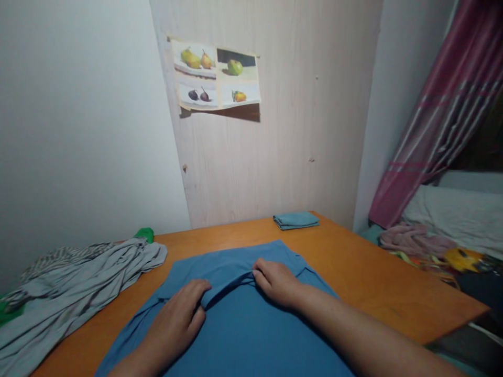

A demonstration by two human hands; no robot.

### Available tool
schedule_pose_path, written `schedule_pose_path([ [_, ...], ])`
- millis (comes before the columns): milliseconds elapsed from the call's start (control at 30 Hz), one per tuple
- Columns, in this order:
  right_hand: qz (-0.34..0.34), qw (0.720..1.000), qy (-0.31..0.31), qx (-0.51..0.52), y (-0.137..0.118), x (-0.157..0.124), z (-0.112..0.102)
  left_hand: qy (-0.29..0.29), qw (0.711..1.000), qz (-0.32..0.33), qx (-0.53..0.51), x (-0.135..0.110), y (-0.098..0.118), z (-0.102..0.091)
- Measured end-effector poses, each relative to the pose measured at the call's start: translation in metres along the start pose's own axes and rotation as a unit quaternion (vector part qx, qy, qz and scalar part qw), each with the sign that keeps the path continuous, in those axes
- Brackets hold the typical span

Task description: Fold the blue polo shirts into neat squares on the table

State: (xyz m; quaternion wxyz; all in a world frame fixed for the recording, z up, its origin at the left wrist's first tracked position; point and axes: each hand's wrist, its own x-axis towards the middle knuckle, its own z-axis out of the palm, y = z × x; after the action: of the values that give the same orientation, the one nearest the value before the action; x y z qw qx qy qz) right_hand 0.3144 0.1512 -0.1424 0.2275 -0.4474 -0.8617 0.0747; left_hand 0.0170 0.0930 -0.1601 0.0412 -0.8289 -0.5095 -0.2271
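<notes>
A plain blue garment (251, 335), apparently a shirt, lies spread across the wooden table, its near part running out of view at the bottom. Across its far part runs a raised, curved edge of cloth with a dark gap beneath. My left hand (181, 314) grips this edge at its left end, the thumb lying on the blue cloth. At the other end, my right hand (273, 280) pinches the edge between thumb and curled fingers. The cloth between both hands is lifted slightly. Creased layers show along the garment's left and right sides.
The orange-brown table (377, 277) reaches back to the wall. A folded blue-green cloth (296, 220) lies at its far edge. Grey and striped clothes (102, 272) are heaped at left. Beyond the right edge are a pink curtain (420, 115) and a pinkish cloth (412, 238).
</notes>
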Motion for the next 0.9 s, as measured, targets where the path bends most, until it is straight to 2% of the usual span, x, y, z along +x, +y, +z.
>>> schedule_pose_path([
  [233, -0.073, 0.994, 0.002, 0.081, 0.008, -0.013, -0.015, -0.027, 0.999, -0.027, -0.028, 0.003, 0.006, -0.005],
  [400, -0.111, 0.993, -0.025, 0.032, 0.008, -0.02, -0.016, -0.048, 0.996, -0.033, -0.065, 0.004, 0.005, -0.014],
  [533, -0.112, 0.993, -0.046, -0.012, 0.007, -0.012, -0.008, 0.001, 0.998, -0.037, -0.049, 0.003, -0.003, -0.01],
  [600, -0.122, 0.992, -0.025, -0.004, 0.008, -0.009, -0.009, 0.027, 0.998, -0.025, -0.042, 0.003, -0.005, -0.009],
  [700, -0.137, 0.99, 0.03, 0.024, 0.008, -0.009, -0.014, 0.035, 0.998, 0.006, -0.048, 0.003, -0.003, -0.014],
  [767, -0.145, 0.988, 0.036, 0.026, 0.008, -0.011, -0.017, 0.026, 0.998, 0.014, -0.059, 0.003, 0.002, -0.022],
  [900, -0.159, 0.987, -0.017, 0.011, 0.007, -0.014, -0.02, -0.051, 0.994, 0.0, -0.099, 0.004, 0.016, -0.038],
])
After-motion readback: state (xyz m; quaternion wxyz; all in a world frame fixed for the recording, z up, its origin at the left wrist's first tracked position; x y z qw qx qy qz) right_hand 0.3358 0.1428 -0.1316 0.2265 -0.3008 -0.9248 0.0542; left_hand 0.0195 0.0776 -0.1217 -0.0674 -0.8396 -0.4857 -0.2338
